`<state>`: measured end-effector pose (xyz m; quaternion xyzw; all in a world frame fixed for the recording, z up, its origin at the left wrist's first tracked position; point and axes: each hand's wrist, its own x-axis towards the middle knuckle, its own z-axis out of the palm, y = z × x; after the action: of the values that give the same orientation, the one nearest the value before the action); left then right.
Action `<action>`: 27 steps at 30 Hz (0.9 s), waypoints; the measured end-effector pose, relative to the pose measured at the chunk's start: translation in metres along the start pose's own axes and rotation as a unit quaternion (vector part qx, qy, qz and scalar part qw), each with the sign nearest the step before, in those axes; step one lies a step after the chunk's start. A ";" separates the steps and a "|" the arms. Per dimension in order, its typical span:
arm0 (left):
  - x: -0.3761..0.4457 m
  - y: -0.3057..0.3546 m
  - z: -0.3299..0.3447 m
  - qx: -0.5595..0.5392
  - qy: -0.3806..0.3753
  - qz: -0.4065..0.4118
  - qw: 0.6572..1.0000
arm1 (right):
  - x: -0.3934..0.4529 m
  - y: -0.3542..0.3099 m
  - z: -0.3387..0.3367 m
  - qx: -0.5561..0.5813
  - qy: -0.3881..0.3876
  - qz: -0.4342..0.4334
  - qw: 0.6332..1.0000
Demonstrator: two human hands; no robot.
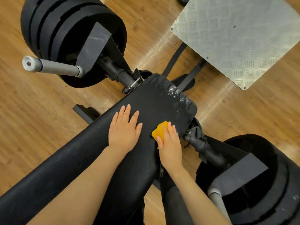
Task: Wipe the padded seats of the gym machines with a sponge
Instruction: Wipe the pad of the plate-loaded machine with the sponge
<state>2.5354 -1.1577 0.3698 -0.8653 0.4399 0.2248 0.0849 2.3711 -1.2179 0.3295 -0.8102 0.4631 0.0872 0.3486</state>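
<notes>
A long black padded seat [151,101] runs from the lower left up to the middle of the head view. Its far end is cracked and peeling, with white patches. My left hand [124,129] lies flat on the pad, palm down, fingers spread, holding nothing. My right hand [169,143] presses a yellow sponge [159,130] onto the pad near its right edge. Only the sponge's left part shows from under my fingers.
Stacked black weight plates [65,30] on a grey bar [53,66] sit at upper left; more plates [253,176] at lower right. A checkered metal footplate [240,38] lies at upper right. Black frame tubes join under the pad's far end. Wooden floor [32,111] surrounds the machine.
</notes>
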 end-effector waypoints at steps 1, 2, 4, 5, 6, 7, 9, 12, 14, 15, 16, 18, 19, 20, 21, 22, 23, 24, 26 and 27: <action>0.009 0.004 0.003 0.015 -0.008 0.007 1.000 | 0.014 0.006 -0.001 -0.002 0.003 0.005 1.000; 0.017 0.007 0.006 0.029 -0.016 0.013 0.999 | 0.033 0.013 -0.003 0.000 0.009 0.016 1.000; 0.027 0.010 0.012 0.049 -0.028 0.015 0.998 | 0.080 0.036 -0.012 0.012 0.025 0.061 0.998; 0.028 0.010 0.015 0.060 -0.027 0.014 0.998 | 0.101 0.047 -0.017 0.020 0.030 0.087 0.996; 0.027 0.010 0.017 0.070 -0.022 0.017 0.997 | 0.118 0.056 -0.021 0.025 0.035 0.107 0.993; 0.026 0.011 0.018 0.077 -0.014 0.020 0.997 | 0.129 0.061 -0.023 0.029 0.043 0.119 0.992; 0.025 0.010 0.019 0.076 -0.006 0.022 0.997 | 0.129 0.060 -0.019 0.032 0.067 0.123 0.990; 0.026 0.011 0.020 0.071 -0.002 0.022 0.997 | 0.089 0.042 -0.008 0.059 0.087 0.118 0.987; 0.026 0.011 0.021 0.063 0.007 0.023 0.998 | 0.047 0.025 0.000 0.086 0.083 0.107 0.987; 0.026 0.011 0.021 0.059 0.012 0.023 0.998 | 0.029 0.018 0.003 0.096 0.079 0.104 0.987; 0.026 0.011 0.021 0.058 0.014 0.022 0.998 | 0.016 0.012 0.006 0.102 0.073 0.104 0.987; 0.026 0.010 0.022 0.062 0.010 0.020 0.998 | 0.012 0.012 0.006 0.116 0.063 0.104 0.986; 0.027 0.010 0.022 0.063 0.009 0.021 0.998 | 0.021 0.017 0.004 0.120 0.063 0.100 0.986; 0.027 0.010 0.022 0.064 0.008 0.021 0.998 | 0.036 0.024 0.001 0.121 0.066 0.097 0.986; 0.027 0.010 0.022 0.065 0.007 0.022 0.998 | 0.055 0.034 -0.003 0.119 0.069 0.099 0.986; 0.027 0.009 0.022 0.064 0.009 0.023 0.998 | 0.078 0.046 -0.008 0.113 0.072 0.108 0.985; 0.027 0.009 0.023 0.063 0.011 0.024 0.998 | 0.103 0.059 -0.014 0.108 0.074 0.120 0.984; 0.027 0.009 0.023 0.061 0.013 0.024 0.998 | 0.126 0.071 -0.020 0.103 0.073 0.134 0.983; 0.027 0.010 0.023 0.062 0.015 0.024 0.998 | 0.163 0.089 -0.029 0.098 0.050 0.155 0.982; 0.027 0.010 0.024 0.064 0.014 0.023 0.998 | 0.173 0.094 -0.031 0.098 0.041 0.160 0.981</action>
<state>2.5342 -1.1754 0.3366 -0.8507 0.4745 0.1860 0.1288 2.3854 -1.3877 0.2270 -0.6904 0.6068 0.0626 0.3887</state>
